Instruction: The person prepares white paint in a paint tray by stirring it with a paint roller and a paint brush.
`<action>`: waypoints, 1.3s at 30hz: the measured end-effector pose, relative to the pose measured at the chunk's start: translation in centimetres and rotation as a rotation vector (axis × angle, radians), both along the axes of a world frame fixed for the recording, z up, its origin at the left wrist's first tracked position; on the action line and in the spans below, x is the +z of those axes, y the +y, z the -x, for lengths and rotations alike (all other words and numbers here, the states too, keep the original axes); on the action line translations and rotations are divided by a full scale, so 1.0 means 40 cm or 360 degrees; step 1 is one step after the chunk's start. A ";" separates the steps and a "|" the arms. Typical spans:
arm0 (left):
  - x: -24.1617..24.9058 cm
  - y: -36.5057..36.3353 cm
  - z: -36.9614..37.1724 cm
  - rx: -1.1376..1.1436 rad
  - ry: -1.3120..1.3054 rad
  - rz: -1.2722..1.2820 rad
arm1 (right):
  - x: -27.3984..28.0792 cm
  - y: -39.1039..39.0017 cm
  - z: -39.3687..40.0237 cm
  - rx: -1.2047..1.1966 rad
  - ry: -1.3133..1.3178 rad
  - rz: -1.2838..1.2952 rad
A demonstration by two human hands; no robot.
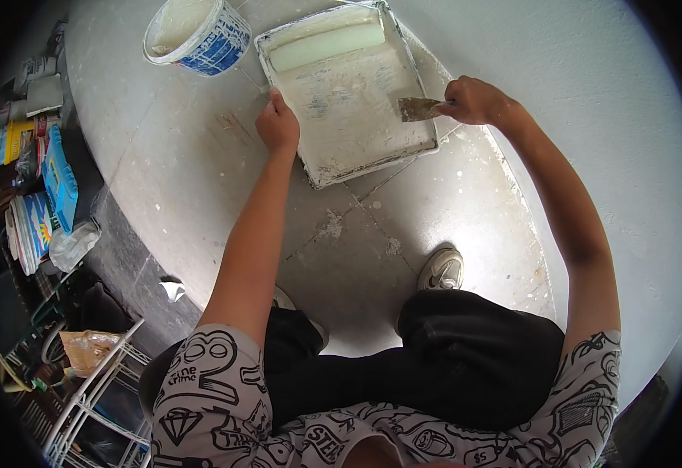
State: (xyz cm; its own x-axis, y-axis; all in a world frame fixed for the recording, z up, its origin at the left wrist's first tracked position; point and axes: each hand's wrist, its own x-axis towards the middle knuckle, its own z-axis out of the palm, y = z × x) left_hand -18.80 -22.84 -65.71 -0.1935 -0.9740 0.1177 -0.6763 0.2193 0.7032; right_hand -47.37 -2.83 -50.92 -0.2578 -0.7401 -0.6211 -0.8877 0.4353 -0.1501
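Observation:
A paint tray (372, 139) smeared with off-white paint lies on the floor before me. My left hand (278, 123) grips its left edge, thumb pointing up along the rim. In my right hand (473, 101) is a putty knife (417, 109), its paint-stained blade over the right side of the tray. A pale green paint roller (327, 47) rests across the tray's far end. Beyond my left hand stands a white and blue paint bucket (214, 48), coated with paint inside.
Tiled floor (200, 195) with paint spatters surrounds the tray, and a pale wall (606, 117) rises close on my right. Books (30, 226), a blue plastic item (60, 179) and a white wire rack (95, 382) crowd the left side. My shoe (442, 270) is near the tray.

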 end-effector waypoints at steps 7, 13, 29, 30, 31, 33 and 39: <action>0.004 0.006 0.007 0.0016 0.0045 -0.0085 | -0.084 -0.003 -0.100 0.0217 -0.0208 0.0114; -0.002 0.000 0.001 0.0008 -0.0035 -0.0141 | -0.027 -0.006 0.018 0.0042 -0.0012 0.0087; 0.004 0.000 0.007 0.0040 -0.0023 -0.0140 | -0.108 0.007 -0.066 0.0209 -0.0274 0.0157; 0.005 0.002 0.006 0.0043 -0.0027 -0.0144 | -0.098 0.006 -0.086 0.0169 -0.0281 0.0084; 0.007 0.001 0.005 0.0033 -0.0023 -0.0147 | -0.100 0.005 -0.083 0.0172 -0.0279 0.0108; 0.014 0.003 0.002 -0.0002 -0.0023 -0.0160 | -0.105 0.004 -0.059 0.0161 -0.0256 0.0165; 0.004 0.004 0.004 0.0015 0.0071 -0.0134 | -0.073 0.001 -0.003 0.0101 -0.0156 0.0033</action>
State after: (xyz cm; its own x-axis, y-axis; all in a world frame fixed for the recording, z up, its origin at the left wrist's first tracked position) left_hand -18.98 -22.69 -65.54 -0.1807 -0.9826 0.0436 -0.6455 0.1519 0.7485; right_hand -47.25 -2.77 -53.83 -0.1486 -0.7660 -0.6255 -0.8941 0.3743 -0.2459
